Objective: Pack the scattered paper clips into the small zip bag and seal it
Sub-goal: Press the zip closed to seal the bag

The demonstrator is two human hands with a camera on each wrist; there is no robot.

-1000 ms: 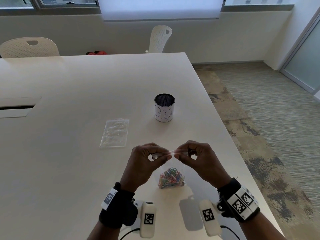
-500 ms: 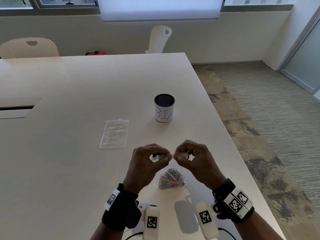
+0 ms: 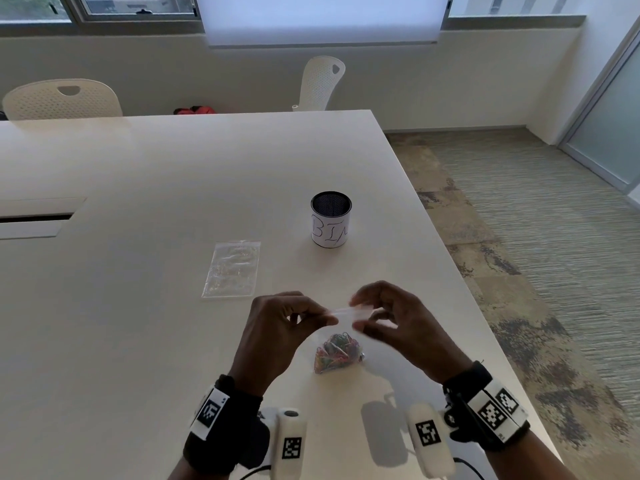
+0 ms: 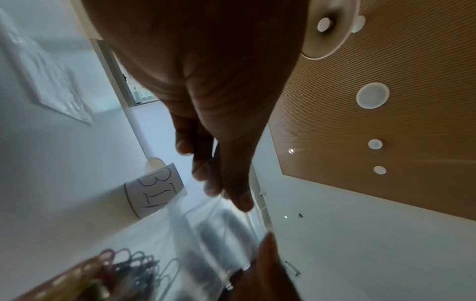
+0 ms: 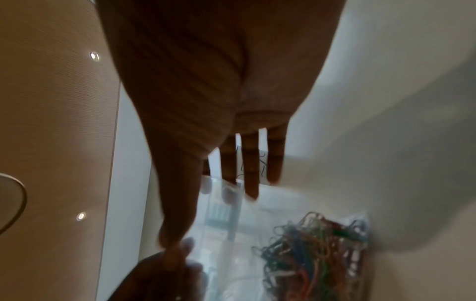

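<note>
A small clear zip bag [image 3: 349,311] holds a heap of coloured paper clips [image 3: 337,353] and its bottom rests on the white table [image 3: 173,341]. My left hand [image 3: 329,318] pinches the left end of the bag's top edge between thumb and fingertips [image 4: 239,201]. My right hand [image 3: 360,315] is at the right end, blurred. In the right wrist view its fingers [image 5: 251,173] are straight behind the bag [image 5: 226,224] and its thumb lies in front, near the left fingertips. The paper clips [image 5: 316,254] also show there.
A black mesh cup [image 3: 330,220] with a paper label reading BIN stands beyond the hands. A second flat clear zip bag [image 3: 232,270] lies to the left of it. The table's right edge [image 3: 491,341] is close to my right hand. Two white chairs stand at the far side.
My right hand has moved right along the bag's top edge, and its fingers have gone from a tight pinch to straight. The left hand keeps its pinch in place.
</note>
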